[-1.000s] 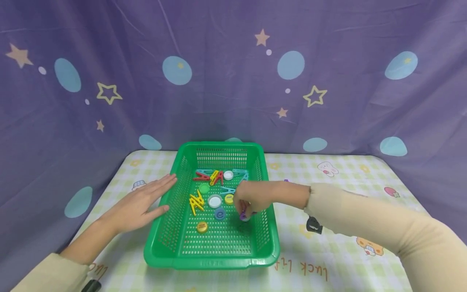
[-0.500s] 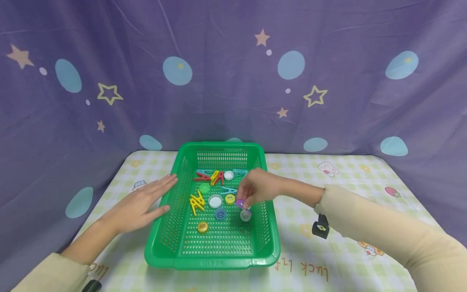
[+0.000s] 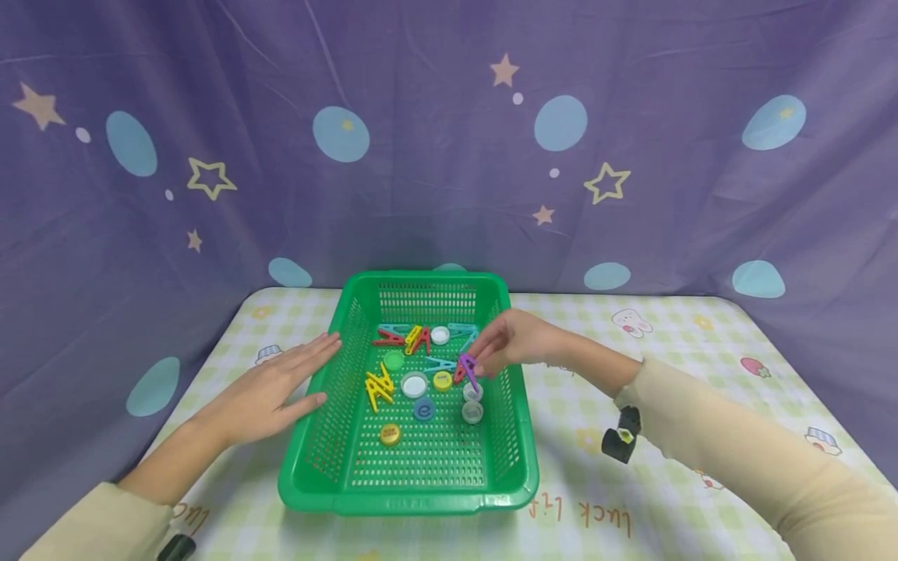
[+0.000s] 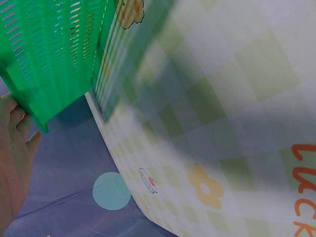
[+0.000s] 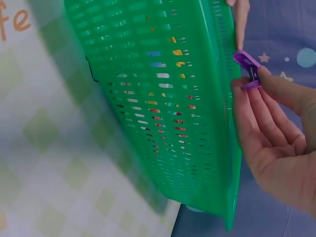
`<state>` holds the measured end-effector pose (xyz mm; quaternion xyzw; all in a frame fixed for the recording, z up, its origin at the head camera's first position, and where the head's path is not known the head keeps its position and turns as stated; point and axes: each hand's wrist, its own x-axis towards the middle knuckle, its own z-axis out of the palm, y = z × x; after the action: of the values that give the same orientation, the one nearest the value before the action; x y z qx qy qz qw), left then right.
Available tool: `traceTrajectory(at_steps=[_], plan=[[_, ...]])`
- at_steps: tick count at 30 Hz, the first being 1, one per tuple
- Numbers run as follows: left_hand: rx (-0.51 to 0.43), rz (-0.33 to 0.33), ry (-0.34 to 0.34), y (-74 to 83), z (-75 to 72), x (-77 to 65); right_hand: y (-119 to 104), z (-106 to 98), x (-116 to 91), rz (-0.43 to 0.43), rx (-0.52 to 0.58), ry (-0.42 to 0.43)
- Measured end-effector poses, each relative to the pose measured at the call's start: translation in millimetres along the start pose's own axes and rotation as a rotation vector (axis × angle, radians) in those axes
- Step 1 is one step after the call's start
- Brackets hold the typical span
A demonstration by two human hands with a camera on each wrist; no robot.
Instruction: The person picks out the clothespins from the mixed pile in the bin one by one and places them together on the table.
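Note:
My right hand (image 3: pixel 515 341) pinches a purple clothespin (image 5: pixel 248 66) between thumb and fingertips. In the head view it is held over the right side of a green plastic basket (image 3: pixel 410 504). Just below the clothespin lie two clear round caps (image 3: pixel 472 412). My left hand (image 3: pixel 273 389) rests with straight fingers against the basket's left rim; the left wrist view shows its fingertips at that green edge. Inside the basket are yellow clothespins (image 3: pixel 379 387), a blue cap (image 3: pixel 424 409), a gold cap (image 3: pixel 390 435) and a white-centred cap (image 3: pixel 414 384).
Farther back in the basket lie red clothespins (image 3: pixel 421 340), light blue clothespins (image 3: pixel 440 364), a white cap (image 3: pixel 440 335) and a green cap (image 3: pixel 394 359). A checked tablecloth (image 3: pixel 673 366) covers the table. Behind it hangs a purple curtain (image 3: pixel 449 202) with stars and ovals.
My right hand has risen from the basket floor and moved toward the back right with the purple clothespin, uncovering the two clear caps. My left hand has stayed at the rim.

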<state>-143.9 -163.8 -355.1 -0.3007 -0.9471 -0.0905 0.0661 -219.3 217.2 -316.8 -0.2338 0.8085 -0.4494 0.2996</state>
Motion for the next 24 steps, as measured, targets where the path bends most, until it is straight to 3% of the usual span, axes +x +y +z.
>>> traceTrajectory(at_steps=[11,24], plan=[[0.003,-0.002,0.004,0.0,0.6,-0.5,10,-18,-12,0.109,0.172,0.136],[0.007,-0.004,0.002,-1.4,1.4,-1.1,36,-38,-30,0.082,0.309,0.117]])
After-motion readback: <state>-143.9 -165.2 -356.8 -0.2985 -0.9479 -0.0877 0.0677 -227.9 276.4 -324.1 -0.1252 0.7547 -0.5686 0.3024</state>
